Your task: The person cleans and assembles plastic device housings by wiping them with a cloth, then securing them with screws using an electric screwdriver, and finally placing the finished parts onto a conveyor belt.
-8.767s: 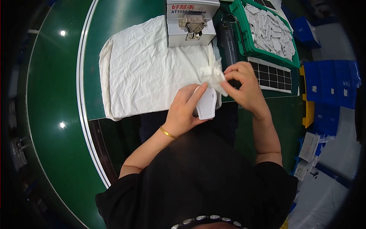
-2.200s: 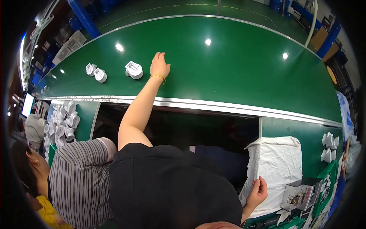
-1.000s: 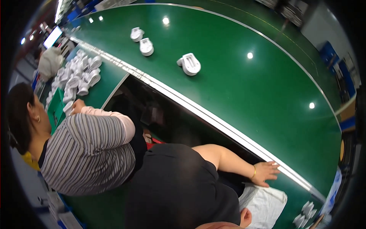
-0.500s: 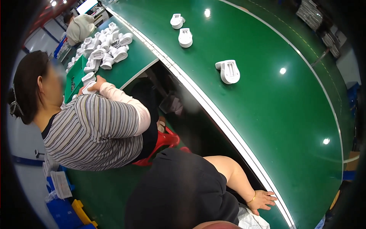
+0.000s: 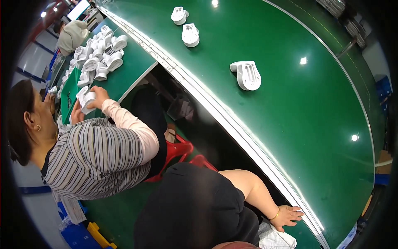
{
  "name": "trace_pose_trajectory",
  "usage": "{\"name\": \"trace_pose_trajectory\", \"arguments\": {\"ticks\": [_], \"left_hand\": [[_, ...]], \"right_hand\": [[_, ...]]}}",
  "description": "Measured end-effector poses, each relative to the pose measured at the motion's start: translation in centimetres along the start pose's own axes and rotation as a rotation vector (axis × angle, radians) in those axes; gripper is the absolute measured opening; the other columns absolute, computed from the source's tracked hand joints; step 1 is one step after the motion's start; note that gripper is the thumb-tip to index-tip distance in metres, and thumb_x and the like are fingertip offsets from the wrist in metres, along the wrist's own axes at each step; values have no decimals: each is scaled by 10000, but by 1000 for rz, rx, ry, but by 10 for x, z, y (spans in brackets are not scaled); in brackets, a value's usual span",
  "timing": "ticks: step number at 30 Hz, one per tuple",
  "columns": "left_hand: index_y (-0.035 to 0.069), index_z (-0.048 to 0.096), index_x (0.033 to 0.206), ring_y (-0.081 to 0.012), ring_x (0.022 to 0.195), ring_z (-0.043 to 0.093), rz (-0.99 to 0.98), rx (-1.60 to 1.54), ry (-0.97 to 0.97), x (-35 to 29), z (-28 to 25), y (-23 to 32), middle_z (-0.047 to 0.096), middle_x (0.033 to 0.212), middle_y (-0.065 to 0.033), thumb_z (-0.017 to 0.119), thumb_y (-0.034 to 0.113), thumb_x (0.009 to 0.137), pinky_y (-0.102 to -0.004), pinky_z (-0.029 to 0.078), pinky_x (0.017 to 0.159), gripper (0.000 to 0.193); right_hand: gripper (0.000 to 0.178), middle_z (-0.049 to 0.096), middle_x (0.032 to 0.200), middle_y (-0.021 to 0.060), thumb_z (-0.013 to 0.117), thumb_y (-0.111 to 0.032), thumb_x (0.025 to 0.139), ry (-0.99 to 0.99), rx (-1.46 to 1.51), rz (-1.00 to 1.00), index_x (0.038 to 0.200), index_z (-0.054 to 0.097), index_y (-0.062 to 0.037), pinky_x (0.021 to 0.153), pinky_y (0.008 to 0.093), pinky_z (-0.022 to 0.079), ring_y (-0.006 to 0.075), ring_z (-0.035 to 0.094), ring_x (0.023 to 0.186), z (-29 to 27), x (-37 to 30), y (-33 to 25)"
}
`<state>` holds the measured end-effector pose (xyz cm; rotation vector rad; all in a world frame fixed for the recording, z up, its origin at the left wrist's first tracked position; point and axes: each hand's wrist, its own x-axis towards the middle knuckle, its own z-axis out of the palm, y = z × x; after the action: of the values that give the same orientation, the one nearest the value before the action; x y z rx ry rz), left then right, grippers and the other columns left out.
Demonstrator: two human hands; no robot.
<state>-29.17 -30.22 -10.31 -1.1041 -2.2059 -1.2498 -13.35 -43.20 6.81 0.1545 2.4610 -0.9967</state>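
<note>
My left hand (image 5: 287, 216), with a gold bangle at its wrist, lies on the white edge strip (image 5: 265, 159) of the green table. It is open, fingers apart, and holds nothing. White cloth (image 5: 275, 238) shows just below it. My right hand is out of sight. Far from my hand, three white plastic housings stand on the green table (image 5: 315, 137): one nearest (image 5: 247, 76), with a slotted recess and a side stub, and two similar ones, a middle one (image 5: 190, 35) and the farthest one (image 5: 179, 15).
To the left, a seated co-worker (image 5: 99, 149) in a striped top handles a white housing (image 5: 86, 99) beside a green tray (image 5: 69, 93). More white housings (image 5: 97, 54) are heaped on that side table. Red stools (image 5: 176, 149) stand between us. Another person (image 5: 72, 37) sits farther back.
My view has shifted slightly; my left hand stays on the table edge. The co-worker has raised the white housing, and more of both of that person's hands shows.
</note>
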Motion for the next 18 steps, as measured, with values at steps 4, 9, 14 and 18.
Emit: {"name": "trace_pose_trajectory", "arguments": {"ticks": [4, 9, 14, 18], "left_hand": [[82, 551, 1353, -398, 1492, 78, -17, -5, -54, 0, -1, -3, 323, 1547, -191, 478, 658, 815, -574, -11, 1173, 791], [83, 538, 1368, -393, 1494, 63, -17, -26, -105, 2, -8, 3, 319, 1548, -185, 466, 652, 836, -573, -24, 1173, 783], [84, 527, 1378, -391, 1495, 58, -31, -27, -123, 4, -10, 6, 318, 1547, -184, 476, 642, 836, -570, -26, 1175, 779], [58, 567, 1326, -404, 1470, 137, 3, -15, -31, 8, -7, 12, 372, 1500, -201, 559, 617, 789, -597, 72, 1157, 774]], "right_hand": [[227, 636, 921, 148, 561, -217, 887, 22, 66, -114, 970, 655, -28, 743, 384, 475, 233, 567, 825, 40, 18, -34], [211, 629, 944, 148, 578, -178, 869, 48, 153, -262, 992, 645, -21, 752, 382, 481, 240, 571, 848, 86, 35, -80], [211, 621, 968, 147, 594, -140, 850, 72, 254, -424, 1015, 636, -14, 761, 380, 486, 246, 575, 870, 124, 47, -125], [222, 615, 987, 146, 608, -109, 835, 102, 337, -552, 1032, 629, -9, 768, 379, 491, 252, 579, 889, 148, 56, -156]]}}
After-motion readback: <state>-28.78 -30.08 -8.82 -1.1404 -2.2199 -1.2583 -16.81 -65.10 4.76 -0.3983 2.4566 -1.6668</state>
